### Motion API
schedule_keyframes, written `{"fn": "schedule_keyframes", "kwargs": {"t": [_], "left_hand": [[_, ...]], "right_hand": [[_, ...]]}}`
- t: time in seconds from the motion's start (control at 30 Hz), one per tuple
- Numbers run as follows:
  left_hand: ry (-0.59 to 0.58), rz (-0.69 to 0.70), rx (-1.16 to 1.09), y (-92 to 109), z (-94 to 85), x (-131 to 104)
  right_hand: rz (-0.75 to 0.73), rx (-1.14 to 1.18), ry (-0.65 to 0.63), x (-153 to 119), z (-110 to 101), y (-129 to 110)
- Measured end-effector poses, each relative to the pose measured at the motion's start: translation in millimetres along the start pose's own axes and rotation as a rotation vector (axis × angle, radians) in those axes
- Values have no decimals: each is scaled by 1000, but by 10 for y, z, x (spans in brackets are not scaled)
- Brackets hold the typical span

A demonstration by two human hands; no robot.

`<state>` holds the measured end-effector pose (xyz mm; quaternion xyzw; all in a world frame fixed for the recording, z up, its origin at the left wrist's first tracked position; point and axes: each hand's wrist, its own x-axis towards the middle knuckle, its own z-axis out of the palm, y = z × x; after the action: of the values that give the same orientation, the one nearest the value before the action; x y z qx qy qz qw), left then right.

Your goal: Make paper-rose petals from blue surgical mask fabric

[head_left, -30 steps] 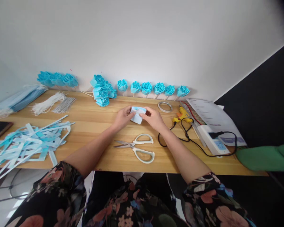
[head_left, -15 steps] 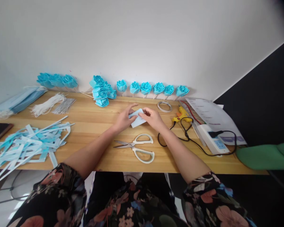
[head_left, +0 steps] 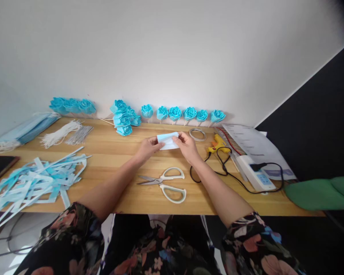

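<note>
Above the table, beyond the scissors, you have a small oblong piece of cloth, light blue along its top and whiter below, probably folded, though it is too small to be sure. Your left hand pinches its left end, thumb on the near face. Your right hand has a similarly closed grip on its right end.

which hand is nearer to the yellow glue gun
The right hand: it is just left of the yellow glue gun, with a gap between. The left hand is farther left, beyond the pale blue piece both hands hold.
</note>
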<state>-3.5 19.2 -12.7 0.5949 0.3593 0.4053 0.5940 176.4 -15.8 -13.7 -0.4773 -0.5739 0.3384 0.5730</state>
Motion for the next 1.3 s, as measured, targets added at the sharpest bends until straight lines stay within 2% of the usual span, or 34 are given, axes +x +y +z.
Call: {"fn": "schedule_keyframes", "kwargs": {"t": [0.17,0.37,0.63,0.77,0.87,1.0,1.3], "left_hand": [[19,-31,75,16,19,-41],[28,-15,56,-13,62,-41],[49,-155,-52,-9,36,-26],[67,-191,-221,-15,39,-13],[37,-183,-350,-20,51,-16],[-43,-163,-415,8,71,-41],[-59,-239,-474,38,40,-17]], "right_hand": [[-12,-5,19,-2,14,-2],[-34,-42,51,-11,26,-3],[-19,-12,47,-53,68,-35],[-33,-57,52,-47,69,-34],[-50,-77,73,-36,58,-22],[-57,-91,103,-22,35,-6],[-56,-125,103,-23,23,3]]}}
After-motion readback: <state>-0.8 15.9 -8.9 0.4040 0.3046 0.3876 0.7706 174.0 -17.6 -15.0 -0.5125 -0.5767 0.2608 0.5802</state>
